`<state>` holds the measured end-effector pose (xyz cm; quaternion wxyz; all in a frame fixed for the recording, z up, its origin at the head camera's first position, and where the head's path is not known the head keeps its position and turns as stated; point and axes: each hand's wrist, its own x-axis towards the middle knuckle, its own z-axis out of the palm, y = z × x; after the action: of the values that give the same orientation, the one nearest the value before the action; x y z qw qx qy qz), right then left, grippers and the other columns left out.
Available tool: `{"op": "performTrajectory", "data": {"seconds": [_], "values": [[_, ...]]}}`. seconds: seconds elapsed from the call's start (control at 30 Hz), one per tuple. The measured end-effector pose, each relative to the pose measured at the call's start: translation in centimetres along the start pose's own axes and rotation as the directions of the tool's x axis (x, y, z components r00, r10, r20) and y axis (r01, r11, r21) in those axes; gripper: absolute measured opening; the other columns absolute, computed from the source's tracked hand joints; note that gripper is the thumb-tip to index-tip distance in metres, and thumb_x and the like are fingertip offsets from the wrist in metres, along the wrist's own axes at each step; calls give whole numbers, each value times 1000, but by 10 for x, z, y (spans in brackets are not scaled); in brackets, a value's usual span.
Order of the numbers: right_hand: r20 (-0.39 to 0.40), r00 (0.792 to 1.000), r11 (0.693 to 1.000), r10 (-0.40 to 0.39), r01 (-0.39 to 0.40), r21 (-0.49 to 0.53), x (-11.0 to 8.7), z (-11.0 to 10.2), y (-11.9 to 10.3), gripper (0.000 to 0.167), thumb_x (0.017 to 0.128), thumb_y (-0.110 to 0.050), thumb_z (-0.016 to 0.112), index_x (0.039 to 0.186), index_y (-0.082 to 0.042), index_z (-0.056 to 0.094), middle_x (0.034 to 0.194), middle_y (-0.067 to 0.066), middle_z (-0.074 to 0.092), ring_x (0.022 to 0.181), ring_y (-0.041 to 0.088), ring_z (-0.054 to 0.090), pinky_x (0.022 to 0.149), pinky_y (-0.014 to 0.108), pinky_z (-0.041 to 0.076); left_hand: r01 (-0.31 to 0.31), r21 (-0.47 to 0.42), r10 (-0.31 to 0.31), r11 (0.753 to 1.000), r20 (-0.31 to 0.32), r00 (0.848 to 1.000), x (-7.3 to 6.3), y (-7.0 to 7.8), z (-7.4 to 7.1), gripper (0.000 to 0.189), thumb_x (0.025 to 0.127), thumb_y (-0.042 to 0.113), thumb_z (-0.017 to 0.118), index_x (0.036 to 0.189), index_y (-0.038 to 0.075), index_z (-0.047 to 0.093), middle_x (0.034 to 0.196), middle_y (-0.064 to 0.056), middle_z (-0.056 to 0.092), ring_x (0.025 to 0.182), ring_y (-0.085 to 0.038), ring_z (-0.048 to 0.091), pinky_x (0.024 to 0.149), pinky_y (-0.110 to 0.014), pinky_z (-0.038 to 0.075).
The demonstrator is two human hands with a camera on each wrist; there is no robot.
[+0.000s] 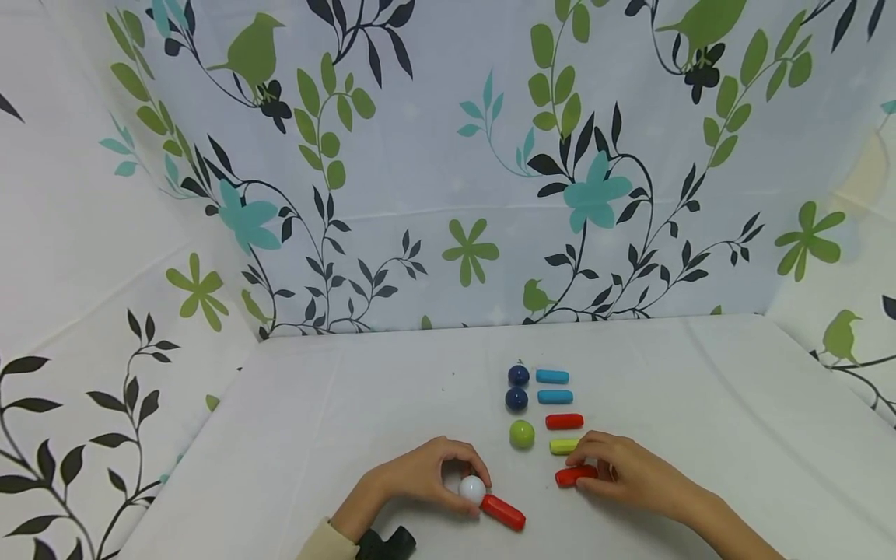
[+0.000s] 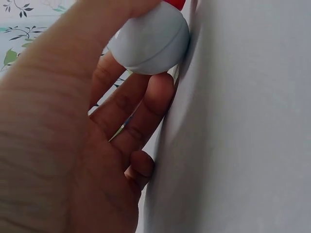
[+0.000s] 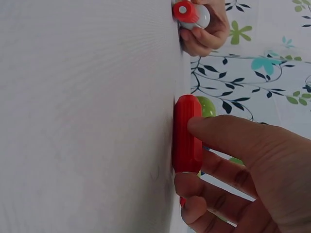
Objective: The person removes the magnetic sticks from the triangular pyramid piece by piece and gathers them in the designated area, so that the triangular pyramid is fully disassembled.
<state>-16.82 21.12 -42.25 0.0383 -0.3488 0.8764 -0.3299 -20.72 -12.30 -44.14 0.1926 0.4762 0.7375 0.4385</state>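
Observation:
My left hand (image 1: pixel 423 473) grips a white ball (image 1: pixel 472 489) between thumb and fingers, low on the white table. A seam line rings this ball (image 2: pixel 154 41) in the left wrist view. Against the ball's front right side lies a red faceted stick (image 1: pixel 504 513), pointing away at a slant. Farther right, my right hand (image 1: pixel 633 473) pinches a second red stick (image 1: pixel 575 476), its thumb along one side as the right wrist view shows. Just beyond that stick is a yellow-green stick (image 1: pixel 563 446), its right end covered by the fingers.
Beyond the hands, two dark blue balls (image 1: pixel 518 376) and a green ball (image 1: pixel 521 434) form a column. Beside them lie two blue sticks (image 1: pixel 554 397) and another red stick (image 1: pixel 564 421). Leaf-patterned cloth (image 1: pixel 420 179) hangs behind the white tabletop (image 1: pixel 364 389).

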Motion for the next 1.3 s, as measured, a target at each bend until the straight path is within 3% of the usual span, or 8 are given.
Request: {"op": "performTrajectory", "data": {"seconds": [0.2,0.4,0.63,0.73,0.97,1.13,1.3], "values": [[-9,1000,1000,8,-8,-14,0,0,0,18,90,-26,71,105,-17,70,96,-7,60,69,-1,47,58,17,44,32,-24,-31,999,15,999,0,0,0,35,78,14,82,109,13,68,104,0,70,89,0,54,82,-22,48],[-55,997,998,-60,59,-16,-1,0,-1,19,91,-24,70,106,-12,70,100,0,60,68,-3,47,57,17,45,-8,-20,9,1000,7,1000,0,0,0,30,79,13,81,106,11,69,100,-2,70,88,1,55,81,-23,50],[-76,991,994,-112,110,-25,0,-1,-9,15,93,-21,67,105,-13,70,97,-2,62,70,-4,47,57,17,45,17,-72,-19,997,-26,999,3,4,6,32,79,15,82,108,15,69,103,3,68,90,-3,56,83,-24,49],[-64,990,992,-128,128,-2,0,1,-12,12,94,-19,66,105,-14,69,95,-7,62,71,-4,48,58,17,46,10,-72,-13,997,-42,999,6,6,10,32,79,15,82,109,14,69,103,1,69,90,-2,56,82,-24,49],[24,996,996,-82,83,-21,1,5,-29,14,96,-21,63,107,-14,69,94,-10,62,73,-5,48,62,16,47,4,-22,-5,1000,-58,998,12,16,18,31,80,17,82,108,14,69,100,1,68,86,2,52,76,-19,47],[59,992,994,-108,107,19,1,9,-37,20,98,-26,60,109,-12,68,93,-12,61,69,-6,48,60,16,46,-26,-15,25,1000,-62,998,16,18,24,30,80,15,81,108,13,69,99,-1,68,84,3,53,74,-18,48],[81,983,985,-163,156,79,2,17,-38,23,95,-30,64,111,-13,68,92,-13,60,69,-5,50,59,15,47,-15,-55,11,998,-64,998,19,18,30,29,82,13,79,109,10,68,99,-4,68,83,3,53,75,-19,50]]}}
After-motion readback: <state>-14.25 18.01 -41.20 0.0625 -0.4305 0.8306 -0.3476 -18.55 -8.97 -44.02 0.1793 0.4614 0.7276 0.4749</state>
